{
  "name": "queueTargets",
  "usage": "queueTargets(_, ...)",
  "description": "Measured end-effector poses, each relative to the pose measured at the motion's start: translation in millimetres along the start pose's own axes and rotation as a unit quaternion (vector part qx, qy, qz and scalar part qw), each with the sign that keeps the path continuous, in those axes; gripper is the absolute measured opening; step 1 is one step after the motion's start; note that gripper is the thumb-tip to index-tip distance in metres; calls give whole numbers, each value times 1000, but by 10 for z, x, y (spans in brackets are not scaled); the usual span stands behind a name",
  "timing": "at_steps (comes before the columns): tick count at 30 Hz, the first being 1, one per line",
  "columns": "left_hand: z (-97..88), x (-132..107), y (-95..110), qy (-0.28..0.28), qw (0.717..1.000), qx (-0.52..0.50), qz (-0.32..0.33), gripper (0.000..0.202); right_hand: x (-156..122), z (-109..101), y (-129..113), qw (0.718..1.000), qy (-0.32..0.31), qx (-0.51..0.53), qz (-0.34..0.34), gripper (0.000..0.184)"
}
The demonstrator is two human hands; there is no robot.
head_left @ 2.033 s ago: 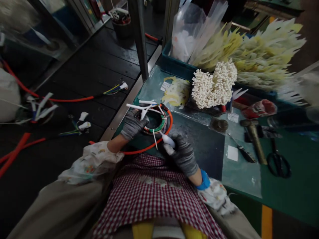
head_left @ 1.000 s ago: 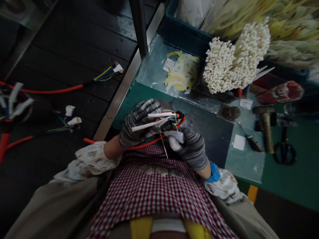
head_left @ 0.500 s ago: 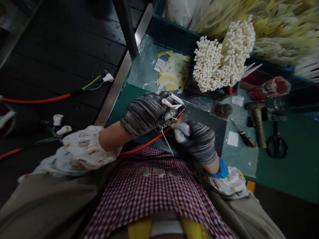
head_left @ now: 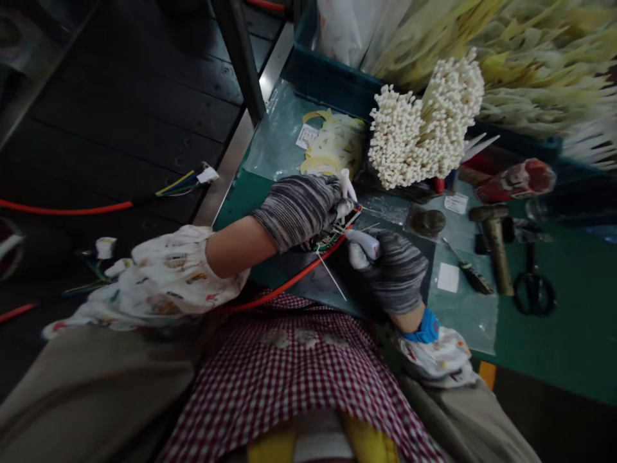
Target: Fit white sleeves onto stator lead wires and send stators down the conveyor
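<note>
Both hands wear grey-and-black striped gloves. My left hand (head_left: 306, 209) is closed on a bundle of thin wires with white tube ends (head_left: 347, 185) sticking up past its fingers. Beside those fingers runs an orange cable (head_left: 289, 283), its loose coloured wires (head_left: 332, 241) spread along it. A thin white cable tie (head_left: 331, 276) hangs from the wires with its tail pointing down. My right hand (head_left: 393, 270) grips a small tool with a pale handle (head_left: 369, 244); its tip points toward the wires and its kind is unclear.
A bunch of white-tipped sticks (head_left: 424, 128) stands at the back by a teal bin (head_left: 332, 71). Rightward lie a hammer (head_left: 496, 251), scissors (head_left: 534, 289), a small brush-like tool (head_left: 470, 270) and a red roll (head_left: 518, 182). Orange cables (head_left: 67, 211) with wire ends hang left of the bench.
My left hand has shifted slightly right and turned, and the white tube ends now point more upward. My right hand has moved a little right and down, still holding the pale-handled tool.
</note>
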State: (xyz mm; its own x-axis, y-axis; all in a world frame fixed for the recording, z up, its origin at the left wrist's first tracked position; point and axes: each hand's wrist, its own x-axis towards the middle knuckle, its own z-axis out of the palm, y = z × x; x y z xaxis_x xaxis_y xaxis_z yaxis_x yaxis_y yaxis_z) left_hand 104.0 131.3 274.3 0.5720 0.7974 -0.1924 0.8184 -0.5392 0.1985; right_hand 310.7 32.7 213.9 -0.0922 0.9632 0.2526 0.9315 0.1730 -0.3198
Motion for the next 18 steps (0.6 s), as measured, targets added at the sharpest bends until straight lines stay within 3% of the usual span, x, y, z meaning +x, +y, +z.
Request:
queueTargets(3,-145,74,96,-66,997,2,-33,46,16,96,-8,998,40,-31,-28,44)
queueTargets(6,-205,132,155,-79,996,-6,-48,44,25,125,-12,997,44,-33,-45,42)
queueTargets(13,-130,221,153,-57,996,-29,-60,43,40,93,-2,999,25,-2,-31,36)
queueTargets(18,-131,199,144,-38,993,-70,-86,36,-110,116,104,993,51,90,50,32)
